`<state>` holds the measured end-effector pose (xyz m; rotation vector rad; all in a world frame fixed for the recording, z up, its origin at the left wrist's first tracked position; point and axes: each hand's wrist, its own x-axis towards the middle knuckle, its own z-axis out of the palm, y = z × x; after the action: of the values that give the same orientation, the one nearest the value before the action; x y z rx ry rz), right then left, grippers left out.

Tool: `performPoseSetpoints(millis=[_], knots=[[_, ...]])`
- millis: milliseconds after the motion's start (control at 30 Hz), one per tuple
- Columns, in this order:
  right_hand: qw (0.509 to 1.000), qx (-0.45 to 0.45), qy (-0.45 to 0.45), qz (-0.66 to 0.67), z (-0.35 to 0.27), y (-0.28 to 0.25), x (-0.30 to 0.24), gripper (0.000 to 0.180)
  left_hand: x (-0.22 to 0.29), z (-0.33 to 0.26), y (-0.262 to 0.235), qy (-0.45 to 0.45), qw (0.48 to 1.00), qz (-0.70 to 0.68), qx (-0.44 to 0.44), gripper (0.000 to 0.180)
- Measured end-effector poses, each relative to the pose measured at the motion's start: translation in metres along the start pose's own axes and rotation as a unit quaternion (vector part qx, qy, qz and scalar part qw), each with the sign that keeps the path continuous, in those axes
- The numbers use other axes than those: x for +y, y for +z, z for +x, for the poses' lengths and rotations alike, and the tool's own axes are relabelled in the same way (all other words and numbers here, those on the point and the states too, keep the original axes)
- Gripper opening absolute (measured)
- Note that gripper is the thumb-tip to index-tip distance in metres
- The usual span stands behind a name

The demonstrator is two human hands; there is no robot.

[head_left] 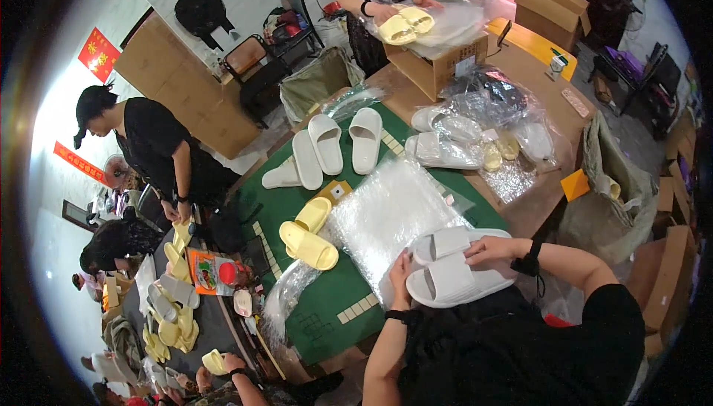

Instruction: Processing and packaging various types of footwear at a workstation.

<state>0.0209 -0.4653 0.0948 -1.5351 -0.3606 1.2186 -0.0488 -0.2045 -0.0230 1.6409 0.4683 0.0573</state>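
A pair of white slide slippers (453, 287) lies side by side in front of me at the table's near edge. My left hand (400, 280) is closed around their toe end. Across their footbeds, just behind the straps, my right hand (490, 249) grips them with bent fingers. Touching the toe end is a stack of clear plastic bags (401, 213) on the green mat (319, 332). Left of the bags rests a pair of yellow slippers (312, 249), one overlapping the other. Several white slippers (325, 146) stand beyond the bags, toward the far edge.
Bagged slippers (445, 150) are heaped at the far right, near an open carton (438, 68). Across the table a person's hands (385, 12) hold yellow slippers and plastic. A fabric bin (609, 205) stands at right. Other people work at a left table with slippers (174, 324).
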Motion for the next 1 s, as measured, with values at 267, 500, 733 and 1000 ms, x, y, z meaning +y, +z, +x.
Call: performPoseSetpoints(millis=[267,500,733,1000], knots=[[0.975,0.188,-0.049,-0.108,0.007,-0.008,0.018,0.039,0.041,-0.018,0.009,0.137,0.978,0.154,0.027,0.034],[0.868,0.222,-0.121,-0.427,0.011,0.006,0.014,0.043,0.042,-0.026,0.02,0.175,0.916,0.361,0.028,0.04],[0.83,0.233,-0.21,-0.461,0.022,0.009,0.019,0.036,0.065,-0.035,0.022,0.203,0.894,0.399,-0.027,0.038],[0.826,0.215,-0.16,-0.497,0.021,0.009,0.021,0.036,0.072,-0.017,0.011,0.177,0.974,0.134,0.044,0.038]])
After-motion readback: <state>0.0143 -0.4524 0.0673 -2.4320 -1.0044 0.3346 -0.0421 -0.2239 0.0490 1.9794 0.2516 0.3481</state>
